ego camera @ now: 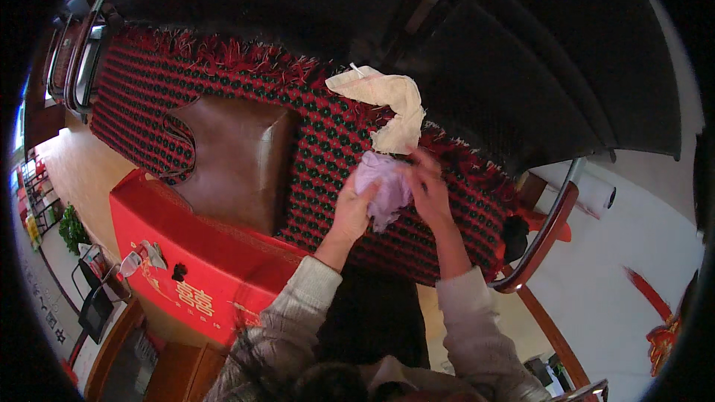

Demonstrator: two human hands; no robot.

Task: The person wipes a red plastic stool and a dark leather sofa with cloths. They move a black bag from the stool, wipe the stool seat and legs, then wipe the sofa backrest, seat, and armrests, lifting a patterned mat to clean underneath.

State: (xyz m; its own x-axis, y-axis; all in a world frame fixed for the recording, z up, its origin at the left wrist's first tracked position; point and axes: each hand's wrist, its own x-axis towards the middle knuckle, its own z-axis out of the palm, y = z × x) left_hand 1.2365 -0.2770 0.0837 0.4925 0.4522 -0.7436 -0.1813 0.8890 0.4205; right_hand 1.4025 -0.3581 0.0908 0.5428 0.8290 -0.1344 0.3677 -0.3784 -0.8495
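Note:
A crumpled lilac cloth [385, 184] is in my left hand [352, 209], with the thumb lying across its front. On the cloth's right side is my right hand [431, 187], its fingers spread and blurred; whether they touch the cloth cannot be made out. Just beyond both hands, a cream cloth [405, 101] with frayed edges lies in a bent strip, and a small white tag or string stands up at its far end. Beneath is a red and black woven seat cover [329, 173] with a shaggy fringe.
A brown leather bag or cushion [234, 156] rests left on the cover. Nearer stands a red-covered surface [223, 273] with gold lettering, bearing small items and a clear object [130, 264]. Dark seat backs [503, 67] rise behind; a metal-and-wood armrest [550, 229] bounds the right.

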